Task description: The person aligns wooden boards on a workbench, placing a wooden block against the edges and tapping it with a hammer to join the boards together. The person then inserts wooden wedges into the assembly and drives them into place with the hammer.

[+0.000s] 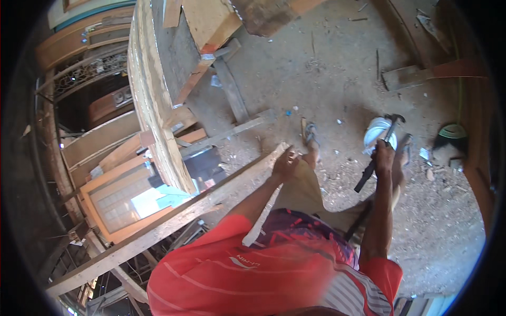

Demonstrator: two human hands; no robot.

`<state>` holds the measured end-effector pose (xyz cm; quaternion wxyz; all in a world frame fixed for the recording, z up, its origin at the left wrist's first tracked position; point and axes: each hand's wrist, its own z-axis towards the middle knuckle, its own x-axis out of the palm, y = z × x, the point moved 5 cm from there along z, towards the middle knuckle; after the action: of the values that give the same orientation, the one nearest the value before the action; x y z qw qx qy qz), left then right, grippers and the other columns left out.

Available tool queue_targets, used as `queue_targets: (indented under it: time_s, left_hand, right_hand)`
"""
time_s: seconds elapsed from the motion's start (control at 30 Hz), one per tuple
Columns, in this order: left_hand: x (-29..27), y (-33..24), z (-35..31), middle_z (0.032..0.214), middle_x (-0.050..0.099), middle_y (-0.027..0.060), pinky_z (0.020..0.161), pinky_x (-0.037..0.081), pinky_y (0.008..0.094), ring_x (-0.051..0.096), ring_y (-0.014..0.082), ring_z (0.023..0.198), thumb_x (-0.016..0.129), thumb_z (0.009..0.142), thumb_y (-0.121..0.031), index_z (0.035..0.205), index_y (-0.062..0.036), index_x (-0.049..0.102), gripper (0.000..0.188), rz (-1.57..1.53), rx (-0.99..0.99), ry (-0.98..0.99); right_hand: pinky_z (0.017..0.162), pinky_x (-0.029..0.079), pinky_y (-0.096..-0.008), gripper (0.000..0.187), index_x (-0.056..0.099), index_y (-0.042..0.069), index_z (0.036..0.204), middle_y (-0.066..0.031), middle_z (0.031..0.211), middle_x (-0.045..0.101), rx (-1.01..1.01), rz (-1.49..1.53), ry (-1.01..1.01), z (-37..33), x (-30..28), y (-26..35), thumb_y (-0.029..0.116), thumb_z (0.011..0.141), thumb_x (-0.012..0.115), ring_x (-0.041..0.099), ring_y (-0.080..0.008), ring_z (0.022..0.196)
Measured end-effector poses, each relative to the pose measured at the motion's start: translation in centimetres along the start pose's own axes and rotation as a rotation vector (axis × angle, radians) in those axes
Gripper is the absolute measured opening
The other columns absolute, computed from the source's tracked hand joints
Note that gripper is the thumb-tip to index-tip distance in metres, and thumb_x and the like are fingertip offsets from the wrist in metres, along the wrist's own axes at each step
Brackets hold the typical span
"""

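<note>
In my right hand (383,157) is a claw hammer (367,175), held around its shaft. Its dark metal head points away from me, and its black grip end sticks out to the left below my fist. My left hand (286,165) is by my bent left knee, next to the far end of a long wooden beam (174,220). Its fingers look apart, with nothing visible in them. The beam slants from the lower left up to that knee. Beyond the hammer head, a round white container (375,132) stands on the ground near my right foot.
A thick pale timber (155,105) runs lengthwise at the left. Behind it lie a framed wooden panel (121,203) and stacked boards. Wooden trestle pieces (230,89) stand ahead. Chips and scraps litter the ground (327,68). A dark object (452,138) sits at the right.
</note>
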<state>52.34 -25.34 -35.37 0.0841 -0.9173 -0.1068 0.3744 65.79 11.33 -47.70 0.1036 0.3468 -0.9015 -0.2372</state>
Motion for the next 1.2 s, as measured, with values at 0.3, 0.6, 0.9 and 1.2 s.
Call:
queue_targets:
  time_s: [0.3,0.6,0.9,1.2]
  left_hand:
    - [5.4,2.6,3.4,0.136,0.056,0.0270,0.112,0.039,0.0464,0.052,0.0421,0.129,0.057,0.100,-0.033,0.149,0.0009,0.042,0.061,0.196,0.298,0.046]
    - [3.3,2.3,6.1,0.137,0.056,0.0259,0.112,0.037,0.0465,0.052,0.0416,0.129,0.050,0.104,-0.028,0.146,0.0015,0.045,0.051,0.276,0.303,0.110]
    - [3.2,3.9,6.4,0.130,0.060,0.0237,0.108,0.041,0.0466,0.055,0.0406,0.124,0.055,0.102,-0.022,0.136,0.0021,0.054,0.042,0.248,0.352,0.094]
    - [3.6,5.0,5.1,0.128,0.063,0.0215,0.107,0.042,0.0459,0.057,0.0385,0.123,0.060,0.099,-0.022,0.130,0.0012,0.059,0.038,0.206,0.389,0.033]
  right_hand:
    - [0.047,0.039,-0.0266,0.023,0.058,0.007,0.096,0.0003,0.071,0.049,0.133,0.200,-0.053,3.8,0.3,-11.0,0.030,0.098,0.052,0.048,-0.0092,0.054]
    - [0.047,0.036,-0.0247,0.041,0.059,0.001,0.129,0.0009,0.073,0.049,0.031,0.061,-0.081,2.2,2.4,-7.7,0.029,0.101,0.048,0.044,-0.0069,0.052]
    - [0.044,0.037,-0.0231,0.032,0.056,0.004,0.118,0.0023,0.068,0.046,0.023,-0.121,-0.126,4.2,2.9,-10.9,0.032,0.102,0.053,0.045,-0.0062,0.049]
    - [0.057,0.044,-0.0329,0.049,0.055,-0.003,0.131,-0.0095,0.082,0.058,0.071,-0.291,-0.045,2.8,4.5,-10.1,0.032,0.096,0.056,0.053,-0.0162,0.060]
